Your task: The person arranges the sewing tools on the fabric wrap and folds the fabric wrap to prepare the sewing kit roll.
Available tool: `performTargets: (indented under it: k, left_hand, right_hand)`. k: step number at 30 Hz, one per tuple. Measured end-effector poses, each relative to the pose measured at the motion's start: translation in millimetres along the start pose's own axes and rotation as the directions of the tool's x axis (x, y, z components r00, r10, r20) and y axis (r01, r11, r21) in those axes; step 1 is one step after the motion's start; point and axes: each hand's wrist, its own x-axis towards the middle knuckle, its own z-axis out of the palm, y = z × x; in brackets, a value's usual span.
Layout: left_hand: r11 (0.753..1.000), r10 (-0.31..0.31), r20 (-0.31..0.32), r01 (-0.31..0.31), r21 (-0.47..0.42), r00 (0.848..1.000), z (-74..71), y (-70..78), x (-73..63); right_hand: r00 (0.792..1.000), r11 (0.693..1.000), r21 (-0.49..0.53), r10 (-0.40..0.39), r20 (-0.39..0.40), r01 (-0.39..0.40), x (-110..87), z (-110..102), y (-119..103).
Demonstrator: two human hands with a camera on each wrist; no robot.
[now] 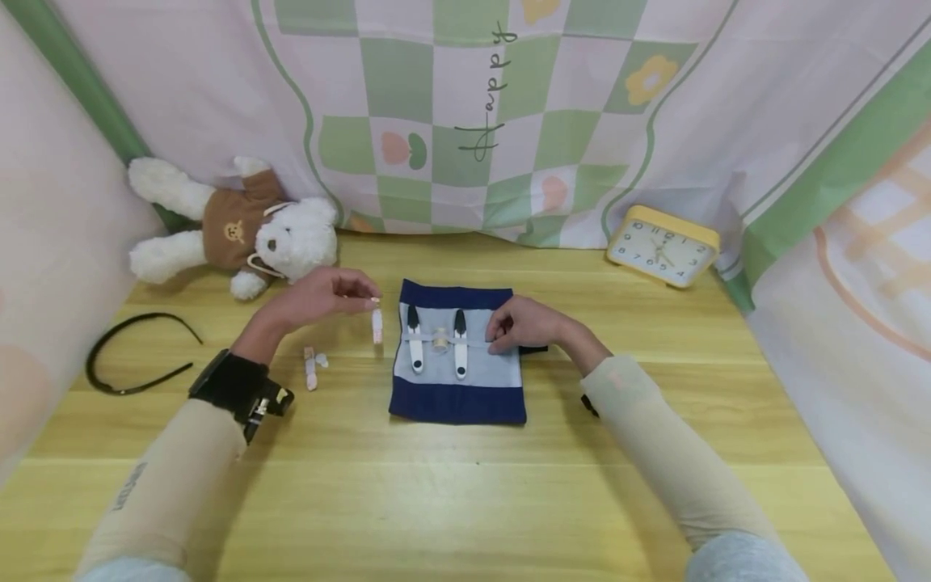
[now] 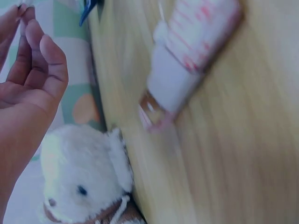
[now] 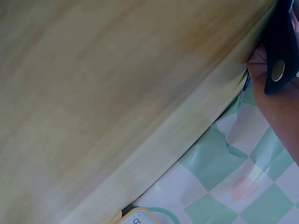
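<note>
While your left hand (image 1: pixel 326 296) is pinching a slim item (image 1: pixel 377 325), your right hand (image 1: pixel 534 322) is pinching the strap (image 1: pixel 477 344).
You're seemingly steadying it.

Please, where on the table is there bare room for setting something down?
In the head view, bare table lies below the pouch, between the sleeves, and right of the right sleeve, below the clock. Left of the pouch is crowded: left hand, small items, headband, toy.

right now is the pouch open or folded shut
Open: the pouch lies spread on the table, its grey inside facing up and two tools in plain sight.
</note>
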Motion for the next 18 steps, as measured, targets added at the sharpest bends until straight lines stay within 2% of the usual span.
performTargets:
  k: [9,12,18]
  left_hand:
    - [0.996,0.016,-0.028,-0.018,-0.083,0.999,14.0,6.0,18.0]
    - [0.993,0.018,-0.019,-0.02,-0.118,1.0,18.7,7.4,21.4]
    - [0.993,0.01,-0.013,-0.012,-0.116,1.0,24.9,12.3,25.2]
  right_hand:
    - [1.0,1.0,0.006,-0.008,-0.004,0.008,-0.4,0,1]
    - [1.0,1.0,0.028,-0.002,-0.004,0.002,-1.2,0,1]
    - [1.0,0.999,0.048,-0.004,-0.001,0.004,-3.4,0,0]
